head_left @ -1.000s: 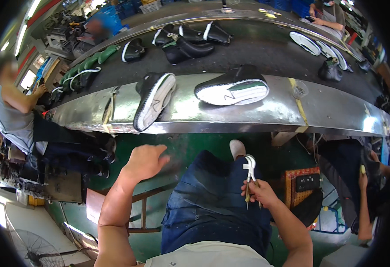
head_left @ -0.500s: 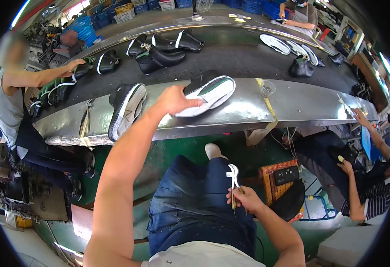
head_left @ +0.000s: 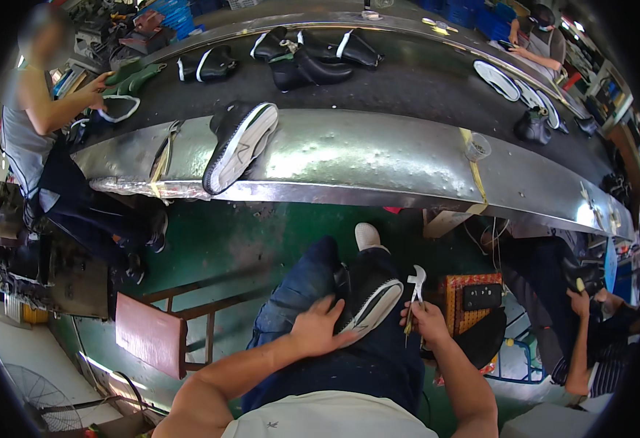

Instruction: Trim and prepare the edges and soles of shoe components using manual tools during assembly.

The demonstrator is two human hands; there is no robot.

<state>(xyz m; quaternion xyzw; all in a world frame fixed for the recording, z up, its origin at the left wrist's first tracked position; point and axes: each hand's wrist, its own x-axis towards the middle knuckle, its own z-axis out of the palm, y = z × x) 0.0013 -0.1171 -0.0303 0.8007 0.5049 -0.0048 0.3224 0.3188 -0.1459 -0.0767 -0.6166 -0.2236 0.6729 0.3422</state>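
A black shoe (head_left: 380,305) with a pale sole and light stitching along its edge rests on my lap, sole up and slightly tilted. My left hand (head_left: 321,328) grips it at the near end, thumb against the sole and the fingers along its side. Just right of the shoe, my right hand (head_left: 427,323) is closed round the handles of metal pincers (head_left: 417,280), their curved head pointing up. A thin pointed end shows below my right fingers. Another black shoe (head_left: 245,146) leans sole-outward on the metal bench edge (head_left: 342,157) ahead.
Beyond the edge runs a dark belt (head_left: 407,91) bearing several black boots (head_left: 312,69) and pale soles (head_left: 496,79). A clear cup (head_left: 477,146) stands on the metal. A person handles footwear at left; others sit at right. A stool (head_left: 152,332) stands lower left.
My left hand has brought the shoe from the bench edge down onto my lap. My right hand still holds the pincers, now beside the shoe. The view has shifted left.
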